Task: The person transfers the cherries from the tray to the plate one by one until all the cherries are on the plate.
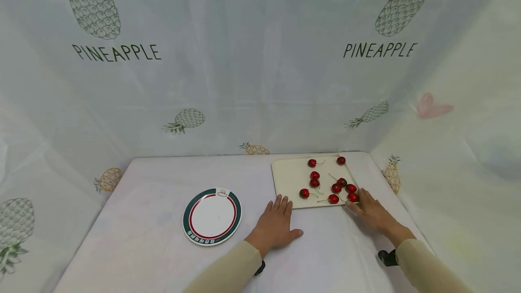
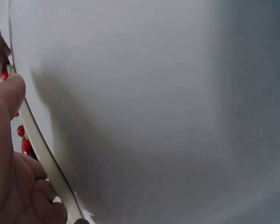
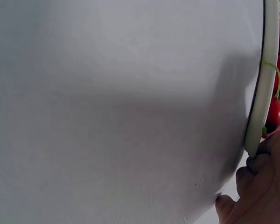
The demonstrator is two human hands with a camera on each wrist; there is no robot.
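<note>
A cream rectangular tray (image 1: 291,177) lies at the back right of the table, bearing several red cherries (image 1: 314,183), some with green stems. My left hand (image 1: 274,227) is at the tray's front left corner, fingers extended to its edge and thumb spread to the right. At the front right corner, the fingers of my right hand (image 1: 375,213) lie along the outside and the thumb is by the front edge, close to the cherries. In the right wrist view, cherries (image 3: 276,113) show above the tray rim (image 3: 259,112), with the right fingertips beside the corner.
To the left of the tray sits a round white plate (image 1: 211,217) with a dark green rim and a red ring. A white cloth covers the table (image 1: 146,220). Behind and at both sides hangs a pale curtain (image 1: 252,71) printed with pineapples.
</note>
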